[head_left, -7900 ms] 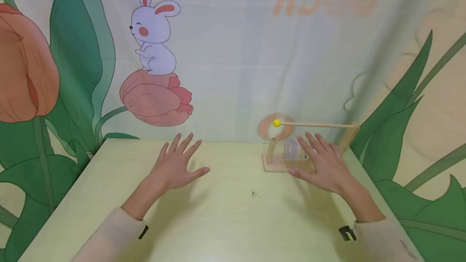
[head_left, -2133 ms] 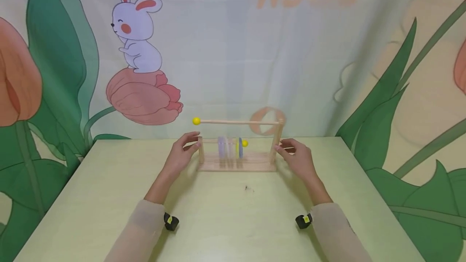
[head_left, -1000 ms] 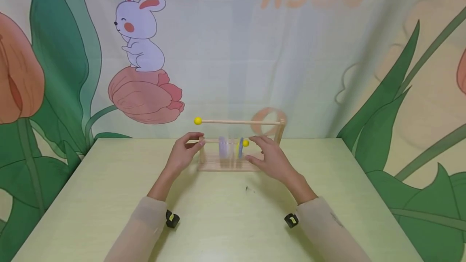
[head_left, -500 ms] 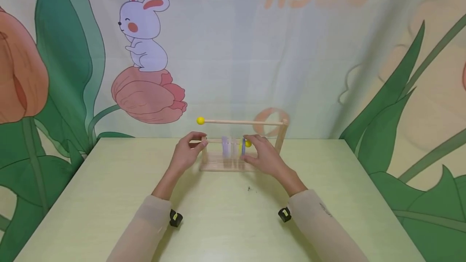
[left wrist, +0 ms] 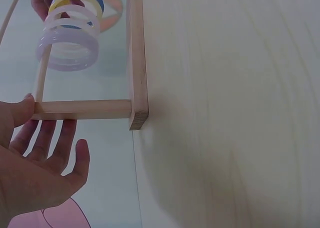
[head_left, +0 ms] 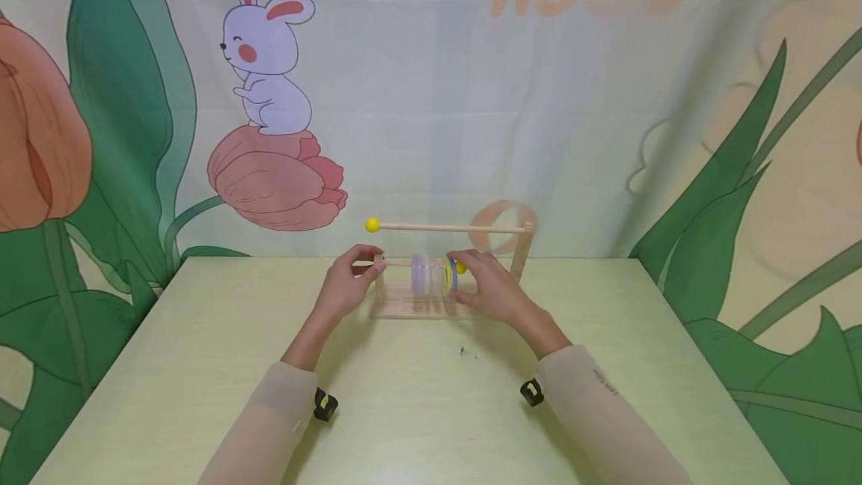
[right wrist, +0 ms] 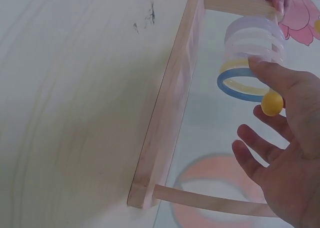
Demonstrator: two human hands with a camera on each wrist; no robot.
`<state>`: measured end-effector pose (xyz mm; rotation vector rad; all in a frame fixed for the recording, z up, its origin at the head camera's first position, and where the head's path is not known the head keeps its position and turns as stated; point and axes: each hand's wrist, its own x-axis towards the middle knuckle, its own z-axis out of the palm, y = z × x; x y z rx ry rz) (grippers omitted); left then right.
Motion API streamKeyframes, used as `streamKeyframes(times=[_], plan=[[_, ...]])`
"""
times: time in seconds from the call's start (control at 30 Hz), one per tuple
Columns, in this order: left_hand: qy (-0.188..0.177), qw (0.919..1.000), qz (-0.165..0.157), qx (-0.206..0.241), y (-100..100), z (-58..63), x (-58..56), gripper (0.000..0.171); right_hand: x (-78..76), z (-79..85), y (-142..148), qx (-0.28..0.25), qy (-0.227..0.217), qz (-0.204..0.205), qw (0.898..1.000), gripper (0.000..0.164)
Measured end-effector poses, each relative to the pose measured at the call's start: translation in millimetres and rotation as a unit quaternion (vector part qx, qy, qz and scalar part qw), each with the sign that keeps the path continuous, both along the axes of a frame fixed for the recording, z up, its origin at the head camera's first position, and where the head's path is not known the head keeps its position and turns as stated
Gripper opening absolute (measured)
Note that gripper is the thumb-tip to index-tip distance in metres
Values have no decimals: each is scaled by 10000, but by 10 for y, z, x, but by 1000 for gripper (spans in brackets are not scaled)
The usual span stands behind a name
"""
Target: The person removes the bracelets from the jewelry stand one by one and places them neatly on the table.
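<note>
A wooden bangle stand (head_left: 417, 310) stands near the table's back edge. On its lower rod hang several bangles: a lilac bangle (left wrist: 67, 67) nearest the short post, pale clear ones, a yellow bangle (right wrist: 234, 64) and a blue bangle (right wrist: 239, 95) outermost. My left hand (head_left: 345, 289) pinches the top of the short post (left wrist: 82, 109) between thumb and fingers. From the rod's free end my right hand (head_left: 494, 292) grips the blue bangle, thumb at the near edge of the rings and fingers behind. A yellow ball (right wrist: 272, 104) caps that rod by the right palm.
The upper rod (head_left: 451, 228) runs above both hands from the tall post (head_left: 521, 254) and ends in a yellow ball (head_left: 373, 224). Small dark marks (head_left: 462, 351) lie on the table (head_left: 417, 410) in front. A printed curtain (head_left: 404, 96) hangs behind.
The stand has come from the right to the middle. My left hand stays at the short post, while my right hand has left the tall post and moved left onto the blue bangle.
</note>
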<state>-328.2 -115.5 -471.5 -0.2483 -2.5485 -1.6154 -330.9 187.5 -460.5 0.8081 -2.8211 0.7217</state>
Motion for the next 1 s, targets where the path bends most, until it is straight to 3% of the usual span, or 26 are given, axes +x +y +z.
streamKeyframes(times=[0.3, 0.73, 1.0], plan=[[-8, 10000, 46, 34, -27, 10, 23, 34, -9, -13, -11, 43, 81, 29, 10000, 72], [-1, 10000, 18, 49, 22, -20, -10, 34, -9, -1, -17, 110, 24, -296, 9995, 66], [-6, 10000, 9, 78, 15, -13, -2, 33, -10, -10, -31, 44, 258, -365, 9990, 63]])
